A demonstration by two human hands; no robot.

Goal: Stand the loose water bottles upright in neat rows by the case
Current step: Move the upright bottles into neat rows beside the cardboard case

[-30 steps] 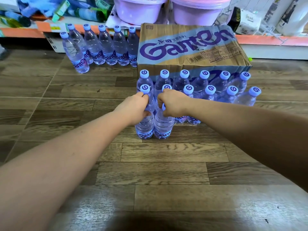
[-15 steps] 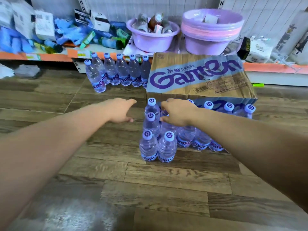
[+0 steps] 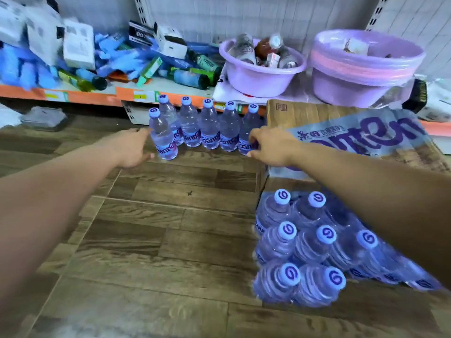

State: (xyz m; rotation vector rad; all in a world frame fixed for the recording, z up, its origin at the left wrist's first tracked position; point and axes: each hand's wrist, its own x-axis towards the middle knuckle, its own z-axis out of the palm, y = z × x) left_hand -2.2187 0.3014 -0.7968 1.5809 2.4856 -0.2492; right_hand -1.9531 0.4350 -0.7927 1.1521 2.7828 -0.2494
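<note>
Several clear water bottles with blue caps stand upright in a far row (image 3: 207, 125) on the wooden floor, left of the cardboard case (image 3: 317, 118). One bottle (image 3: 163, 135) stands a little in front of that row at its left end. My left hand (image 3: 131, 147) is open beside this bottle, fingertips almost at it. My right hand (image 3: 271, 147) is open with curled fingers at the row's right end, by the case corner. A second group of upright bottles (image 3: 300, 250) stands in rows in front of the case, partly under my right forearm.
A low orange-edged shelf (image 3: 80, 95) behind the bottles holds boxes, blue packets and rolls. Two purple basins (image 3: 261, 67) (image 3: 363, 67) sit on it above the case. Bare wooden floor (image 3: 170, 228) lies between my arms.
Both hands have let go of the front bottles by the case and reached forward and left to the far row. My view has swung up and left.
</note>
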